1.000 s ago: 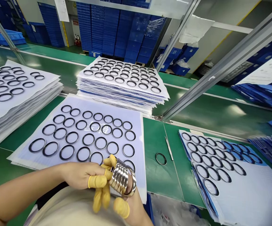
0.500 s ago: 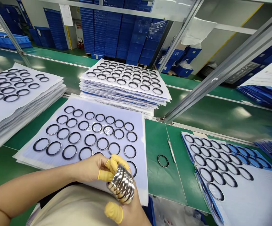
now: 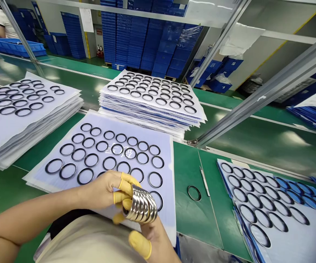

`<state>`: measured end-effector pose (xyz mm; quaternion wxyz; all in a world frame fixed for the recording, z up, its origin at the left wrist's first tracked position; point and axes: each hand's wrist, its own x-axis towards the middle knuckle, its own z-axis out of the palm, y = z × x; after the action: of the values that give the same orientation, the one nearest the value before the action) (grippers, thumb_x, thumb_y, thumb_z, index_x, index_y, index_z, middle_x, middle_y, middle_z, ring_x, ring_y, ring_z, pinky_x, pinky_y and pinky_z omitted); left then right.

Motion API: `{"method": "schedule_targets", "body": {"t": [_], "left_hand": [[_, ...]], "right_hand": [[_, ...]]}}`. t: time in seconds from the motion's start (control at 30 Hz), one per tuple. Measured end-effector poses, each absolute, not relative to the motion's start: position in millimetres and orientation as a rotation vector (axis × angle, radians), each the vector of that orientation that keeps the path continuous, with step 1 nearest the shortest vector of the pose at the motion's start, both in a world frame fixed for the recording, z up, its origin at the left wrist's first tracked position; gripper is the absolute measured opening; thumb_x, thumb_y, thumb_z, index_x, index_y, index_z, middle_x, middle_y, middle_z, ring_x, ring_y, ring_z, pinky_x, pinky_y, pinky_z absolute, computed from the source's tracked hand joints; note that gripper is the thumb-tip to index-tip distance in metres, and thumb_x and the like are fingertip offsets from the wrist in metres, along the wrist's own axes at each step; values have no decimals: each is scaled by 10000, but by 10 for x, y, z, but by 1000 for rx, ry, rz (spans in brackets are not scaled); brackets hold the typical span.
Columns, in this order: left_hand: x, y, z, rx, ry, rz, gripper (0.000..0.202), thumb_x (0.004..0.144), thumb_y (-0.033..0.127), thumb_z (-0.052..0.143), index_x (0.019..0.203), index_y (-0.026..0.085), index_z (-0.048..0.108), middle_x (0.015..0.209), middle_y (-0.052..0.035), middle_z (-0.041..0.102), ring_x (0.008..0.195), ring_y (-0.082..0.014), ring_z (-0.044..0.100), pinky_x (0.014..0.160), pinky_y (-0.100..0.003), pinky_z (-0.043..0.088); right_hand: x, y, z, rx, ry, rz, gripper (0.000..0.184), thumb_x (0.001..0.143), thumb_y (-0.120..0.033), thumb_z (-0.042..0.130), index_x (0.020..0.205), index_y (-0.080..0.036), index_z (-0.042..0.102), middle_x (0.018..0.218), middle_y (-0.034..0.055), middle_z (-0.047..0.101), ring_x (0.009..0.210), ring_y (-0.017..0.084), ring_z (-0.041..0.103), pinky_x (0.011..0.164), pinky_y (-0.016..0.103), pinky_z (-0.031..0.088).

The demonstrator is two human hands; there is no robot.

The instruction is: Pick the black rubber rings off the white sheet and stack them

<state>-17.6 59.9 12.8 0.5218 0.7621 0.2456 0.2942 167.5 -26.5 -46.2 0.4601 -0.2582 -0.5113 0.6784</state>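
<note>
A stack of silver metal rings [image 3: 140, 204] sits gripped just above a white sheet [image 3: 162, 146] of black rings. The left grip [image 3: 103, 193] pinches its left end shut; the right grip [image 3: 154, 237] cups it from below. Right, on the green desk [image 3: 191, 215], a loose black ring [image 3: 194, 193] lies beside a slim metal tool [image 3: 204, 181].

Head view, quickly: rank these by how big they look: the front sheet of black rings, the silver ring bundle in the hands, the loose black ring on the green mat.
Largest to smallest:
front sheet of black rings
silver ring bundle, though nearness to the camera may inflate it
loose black ring
</note>
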Motion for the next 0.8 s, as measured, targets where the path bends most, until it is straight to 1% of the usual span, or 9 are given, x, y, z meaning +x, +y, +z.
{"method": "schedule_targets", "body": {"t": [0.13, 0.23, 0.33, 0.4, 0.47, 0.57, 0.63, 0.7, 0.8], "left_hand": [[-154, 583, 109, 1947, 554, 680, 221, 816, 35, 533, 840, 161, 713, 1003, -62, 698, 917, -146, 650, 856, -230, 486], [-164, 602, 140, 2018, 568, 609, 205, 871, 109, 510, 849, 166, 706, 1019, -71, 684, 928, -155, 642, 853, -228, 482], [-254, 682, 236, 2150, 535, 376, 165, 884, 169, 526, 848, 178, 687, 805, -33, 680, 739, -135, 628, 714, -193, 479], [-335, 751, 311, 2121, 477, 143, 140, 865, 161, 543, 901, 197, 673, 644, 11, 640, 574, -109, 583, 577, -168, 449], [-386, 800, 360, 1925, 402, -53, 159, 858, 197, 564, 987, 203, 656, 595, 25, 631, 475, -102, 562, 484, -163, 429], [-355, 796, 330, 1571, 216, -192, 329, 885, 399, 542, 1120, 174, 596, 618, 0, 661, 419, -126, 582, 432, -194, 444], [-289, 747, 236, 1491, 82, -172, 498, 906, 548, 425, 1191, 157, 542, 648, -27, 677, 440, -149, 615, 441, -219, 457], [-235, 686, 108, 1518, 17, -101, 620, 904, 632, 300, 1222, 146, 516, 698, -60, 692, 523, -172, 661, 486, -237, 480], [-204, 614, -64, 1556, 56, -5, 723, 875, 690, 243, 1221, 119, 522, 811, -112, 705, 697, -210, 703, 583, -258, 516]], "right_hand": [[1645, -226, -394, -460, -1075, 2020, 542, 754, -469, 727, 1241, -305, 555, 1126, 97, 696, 862, 254, 704, 830, 463, 500], [1618, -217, -360, -431, -1071, 1987, 513, 742, -472, 728, 1202, -293, 592, 1108, 99, 711, 857, 273, 715, 817, 478, 511], [1640, -241, -367, -519, -1123, 1860, 499, 726, -542, 701, 1151, -295, 614, 1110, 111, 707, 840, 302, 717, 754, 500, 543], [1684, -273, -407, -704, -1202, 1741, 590, 674, -616, 705, 1148, -275, 616, 1108, 127, 703, 898, 337, 699, 786, 535, 536], [1731, -303, -472, -923, -1298, 1605, 717, 606, -665, 724, 1176, -243, 615, 1152, 152, 681, 1047, 381, 635, 887, 559, 488], [1759, -304, -568, -1026, -1359, 1503, 892, 520, -693, 750, 1259, -227, 570, 1285, 171, 597, 1221, 419, 499, 993, 569, 406], [1747, -272, -590, -935, -1362, 1511, 969, 505, -695, 755, 1327, -248, 500, 1331, 164, 562, 1251, 413, 473, 1013, 567, 386], [1730, -227, -562, -850, -1370, 1498, 983, 537, -701, 735, 1371, -271, 440, 1364, 154, 536, 1243, 396, 490, 999, 551, 411], [1718, -173, -449, -831, -1397, 1423, 939, 571, -736, 683, 1354, -264, 467, 1373, 142, 525, 1195, 393, 535, 950, 524, 463]]}}
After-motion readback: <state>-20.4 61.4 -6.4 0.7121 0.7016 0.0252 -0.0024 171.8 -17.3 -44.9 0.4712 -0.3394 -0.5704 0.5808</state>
